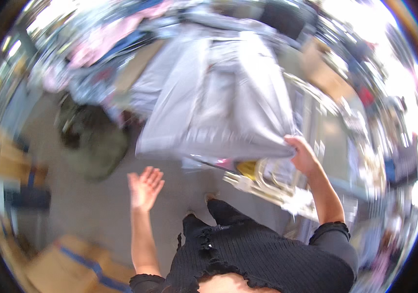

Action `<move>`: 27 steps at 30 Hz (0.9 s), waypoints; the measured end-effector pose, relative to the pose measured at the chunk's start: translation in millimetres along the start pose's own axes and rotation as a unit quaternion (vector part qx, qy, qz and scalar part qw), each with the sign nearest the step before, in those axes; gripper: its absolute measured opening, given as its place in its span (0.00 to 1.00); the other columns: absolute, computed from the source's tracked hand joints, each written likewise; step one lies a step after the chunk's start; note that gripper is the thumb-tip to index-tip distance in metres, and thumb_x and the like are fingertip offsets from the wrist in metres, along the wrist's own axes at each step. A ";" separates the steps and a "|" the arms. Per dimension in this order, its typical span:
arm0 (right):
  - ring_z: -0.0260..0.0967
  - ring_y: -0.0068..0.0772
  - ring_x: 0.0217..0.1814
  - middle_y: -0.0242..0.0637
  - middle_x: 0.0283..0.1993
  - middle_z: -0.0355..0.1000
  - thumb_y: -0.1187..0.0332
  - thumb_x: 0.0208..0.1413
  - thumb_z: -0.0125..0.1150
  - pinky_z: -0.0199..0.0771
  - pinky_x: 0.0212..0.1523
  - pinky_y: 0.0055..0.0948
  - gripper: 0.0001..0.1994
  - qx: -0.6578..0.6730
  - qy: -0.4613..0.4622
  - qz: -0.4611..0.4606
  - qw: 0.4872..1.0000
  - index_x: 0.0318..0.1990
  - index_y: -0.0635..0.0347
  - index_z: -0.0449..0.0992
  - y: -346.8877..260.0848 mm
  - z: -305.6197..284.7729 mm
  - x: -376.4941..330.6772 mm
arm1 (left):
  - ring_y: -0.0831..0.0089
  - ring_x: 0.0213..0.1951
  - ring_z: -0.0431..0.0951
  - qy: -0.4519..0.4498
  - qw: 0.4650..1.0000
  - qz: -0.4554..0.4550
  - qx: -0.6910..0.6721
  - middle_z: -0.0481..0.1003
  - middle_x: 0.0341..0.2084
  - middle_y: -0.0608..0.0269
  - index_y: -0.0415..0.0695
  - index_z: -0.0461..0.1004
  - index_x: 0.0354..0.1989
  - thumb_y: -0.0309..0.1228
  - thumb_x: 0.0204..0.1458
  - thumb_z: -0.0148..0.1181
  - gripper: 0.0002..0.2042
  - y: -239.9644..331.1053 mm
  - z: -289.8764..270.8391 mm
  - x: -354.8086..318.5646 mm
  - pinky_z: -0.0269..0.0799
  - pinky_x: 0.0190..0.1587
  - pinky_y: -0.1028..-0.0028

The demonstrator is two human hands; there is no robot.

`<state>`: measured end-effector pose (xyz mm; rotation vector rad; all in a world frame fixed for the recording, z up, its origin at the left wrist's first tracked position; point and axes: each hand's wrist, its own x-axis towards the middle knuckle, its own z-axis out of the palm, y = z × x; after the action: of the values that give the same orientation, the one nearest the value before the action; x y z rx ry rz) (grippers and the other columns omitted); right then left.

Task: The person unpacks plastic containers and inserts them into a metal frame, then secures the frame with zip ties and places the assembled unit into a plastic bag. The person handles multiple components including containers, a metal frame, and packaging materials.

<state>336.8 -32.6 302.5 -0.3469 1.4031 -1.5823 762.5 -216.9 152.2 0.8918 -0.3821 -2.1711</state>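
Note:
A large pale grey-lilac cloth garment [218, 97] hangs spread out in front of me, its lower edge toward me. At its near right corner, my right hand [302, 151] pinches the fabric. My left hand [146, 188] is held apart from the cloth, below its left corner, with the fingers stretched and nothing in them. The far part of the garment runs back into the heaped clothes, and motion blur hides what kind of garment it is.
Heaped clothes with a pink piece [116, 39] lie at the far left. A dark green bundle [91, 141] rests on the floor. Cardboard boxes [67, 263] with blue tape stand lower left. To the right is a cream-coloured machine frame [267, 193], close to my right arm.

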 end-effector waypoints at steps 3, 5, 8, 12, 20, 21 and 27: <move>0.73 0.28 0.38 0.36 0.37 0.72 0.68 0.46 0.67 0.79 0.36 0.32 0.18 0.001 0.122 0.117 0.986 0.44 0.62 0.70 22.4 -18.4 -91.0 | 0.61 0.53 0.71 -0.225 0.966 -0.098 0.076 0.68 0.54 0.50 0.37 0.62 0.58 0.66 0.52 0.42 0.40 41.0 25.0 43.5 0.69 0.52 0.57; 0.74 0.26 0.38 0.37 0.38 0.72 0.73 0.47 0.66 0.79 0.34 0.24 0.24 0.061 0.139 0.088 0.985 0.53 0.64 0.65 55.0 -36.0 -128.7 | 0.65 0.45 0.75 -0.062 0.880 -0.098 0.461 0.74 0.46 0.55 0.40 0.68 0.52 0.56 0.52 0.54 0.31 29.1 47.4 59.6 0.73 0.44 0.65; 0.74 0.24 0.33 0.39 0.40 0.73 0.75 0.50 0.63 0.79 0.32 0.22 0.23 0.152 0.103 0.049 0.982 0.55 0.66 0.64 79.8 -65.6 -166.4 | 0.70 0.35 0.77 -0.051 0.904 -0.116 0.408 0.76 0.36 0.61 0.39 0.71 0.48 0.42 0.53 0.60 0.21 -26.6 76.9 63.7 0.73 0.38 0.70; 0.74 0.24 0.29 0.37 0.37 0.74 0.74 0.52 0.61 0.78 0.30 0.23 0.20 0.188 0.159 -0.003 0.969 0.52 0.66 0.66 86.1 -111.9 -205.7 | 0.73 0.35 0.75 -0.103 0.904 -0.019 0.414 0.76 0.35 0.62 0.37 0.72 0.45 0.36 0.51 0.64 0.18 -89.7 144.2 63.0 0.71 0.38 0.72; 0.71 0.49 0.47 0.53 0.46 0.70 0.60 0.55 0.59 0.67 0.53 0.41 0.28 -0.267 0.285 -0.029 0.920 0.56 0.69 0.58 90.5 -257.2 -172.5 | 0.67 0.38 0.74 -0.050 0.695 0.193 0.691 0.76 0.36 0.56 0.30 0.72 0.42 0.49 0.43 0.68 0.31 -240.9 228.3 162.7 0.68 0.45 0.69; 0.71 0.55 0.49 0.59 0.46 0.71 0.55 0.54 0.58 0.67 0.53 0.44 0.30 -0.351 0.296 0.030 0.888 0.55 0.69 0.58 87.8 -257.3 -173.2 | 0.64 0.40 0.73 -0.063 0.656 0.114 0.743 0.76 0.38 0.53 0.29 0.70 0.45 0.53 0.41 0.68 0.36 -244.5 231.0 164.1 0.67 0.48 0.68; 0.70 0.62 0.46 0.62 0.40 0.71 0.47 0.51 0.59 0.68 0.48 0.49 0.31 -0.429 0.172 0.134 0.877 0.46 0.69 0.60 70.5 -271.3 -197.8 | 0.68 0.39 0.73 -0.027 0.647 0.070 0.759 0.75 0.37 0.55 0.33 0.70 0.44 0.49 0.45 0.66 0.29 -259.2 209.4 143.3 0.68 0.45 0.69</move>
<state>268.9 296.2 231.7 -0.3669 2.2919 -0.7332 410.2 -147.9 100.2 1.4602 -2.3827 -1.2867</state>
